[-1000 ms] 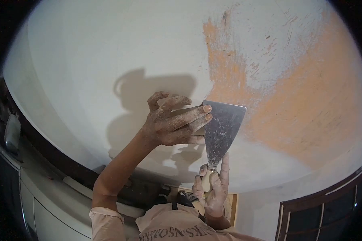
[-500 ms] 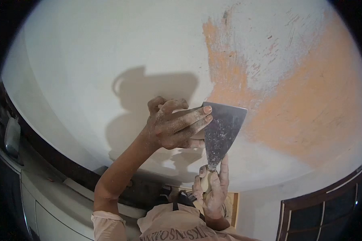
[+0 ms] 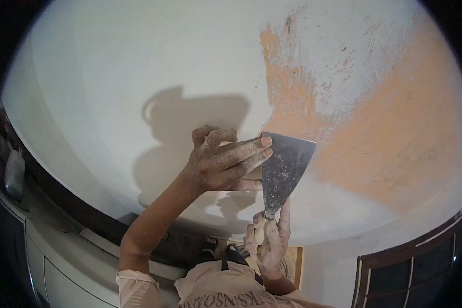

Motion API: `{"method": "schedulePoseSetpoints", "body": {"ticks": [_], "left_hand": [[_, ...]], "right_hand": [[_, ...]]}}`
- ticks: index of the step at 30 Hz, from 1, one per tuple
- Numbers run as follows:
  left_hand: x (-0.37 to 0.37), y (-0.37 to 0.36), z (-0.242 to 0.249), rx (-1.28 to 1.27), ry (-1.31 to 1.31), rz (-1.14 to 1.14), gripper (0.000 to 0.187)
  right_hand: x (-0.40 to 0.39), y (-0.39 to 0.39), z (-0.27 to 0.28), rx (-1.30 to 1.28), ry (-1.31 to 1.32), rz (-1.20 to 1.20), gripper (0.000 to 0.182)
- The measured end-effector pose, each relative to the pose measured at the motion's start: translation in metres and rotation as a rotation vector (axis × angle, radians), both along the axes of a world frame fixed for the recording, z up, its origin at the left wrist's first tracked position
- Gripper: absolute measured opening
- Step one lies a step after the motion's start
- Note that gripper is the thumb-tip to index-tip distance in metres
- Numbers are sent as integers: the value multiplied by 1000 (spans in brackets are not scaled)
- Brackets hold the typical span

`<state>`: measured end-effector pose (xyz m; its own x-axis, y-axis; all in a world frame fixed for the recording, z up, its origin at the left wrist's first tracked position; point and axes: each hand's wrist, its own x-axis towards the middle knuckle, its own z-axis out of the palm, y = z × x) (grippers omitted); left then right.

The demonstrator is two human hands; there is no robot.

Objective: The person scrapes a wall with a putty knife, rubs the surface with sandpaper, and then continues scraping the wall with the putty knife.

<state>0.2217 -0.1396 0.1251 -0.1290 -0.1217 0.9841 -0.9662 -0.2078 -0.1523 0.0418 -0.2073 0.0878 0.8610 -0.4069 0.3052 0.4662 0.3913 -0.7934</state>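
Observation:
A wide metal scraper [image 3: 287,164] points blade up in front of the wall, its dark blade flecked with pale dust. My right hand [image 3: 274,244] is wrapped round its light handle [image 3: 263,232] at the blade's base. My left hand [image 3: 218,159], dusty too, pinches the blade's left edge, two fingertips on the near face and the thumb lower at the edge. Behind them the white wall [image 3: 108,66] carries a scraped orange patch [image 3: 390,143] at the right.
A dark-framed glass panel [image 3: 413,264] is at the lower right. Along the lower left runs a pale grey surface [image 3: 69,267] with a rounded object [image 3: 15,174] near it. My feet show at the bottom centre, beside a wood-edged item [image 3: 299,267].
The scraper and my right hand have shifted very slightly. Both hands keep the same hold, and more of my feet shows below.

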Motion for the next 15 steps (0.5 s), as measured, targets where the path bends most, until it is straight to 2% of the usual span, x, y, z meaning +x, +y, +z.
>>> {"method": "schedulePoseSetpoints", "body": {"ticks": [4,8,10,14,15], "left_hand": [[1,5,3,8,13,45,46],[4,8,4,37,-40,101,44],[7,12,15,27,-49,110,42],[0,8,4,58,-64,131,41],[8,5,8,11,-159,74,40]], "right_hand": [[2,9,7,-23,1,-68,57],[5,4,4,-16,-4,-30,56],[6,5,8,31,-33,-6,56],[-1,7,3,99,-21,-9,56],[1,7,4,102,-28,-18,55]]}}
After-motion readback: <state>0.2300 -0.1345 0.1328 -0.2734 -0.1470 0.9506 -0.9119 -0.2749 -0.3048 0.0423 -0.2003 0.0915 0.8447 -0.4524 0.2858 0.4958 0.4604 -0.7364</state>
